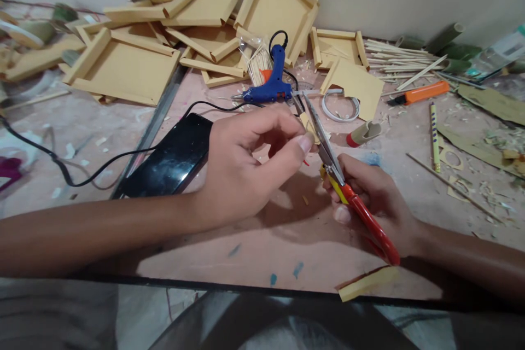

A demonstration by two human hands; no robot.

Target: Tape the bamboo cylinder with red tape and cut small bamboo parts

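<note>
My right hand is closed round the red handles of a pair of scissors, whose blades point up and away. Between thumb and forefinger, my left hand pinches a small piece of tan card right beside the blades. The blades look slightly apart around the card; whether they touch it I cannot tell. Something yellow shows by the scissors' pivot, partly hidden by my right fingers. Just beyond my left hand lies a blue glue gun. A black phone lies under and left of my left wrist.
Folded card trays pile up along the back. A tape ring, a bamboo piece, an orange cutter and a pencil lie to the right. A black cable crosses the left. A card strip lies at the front edge.
</note>
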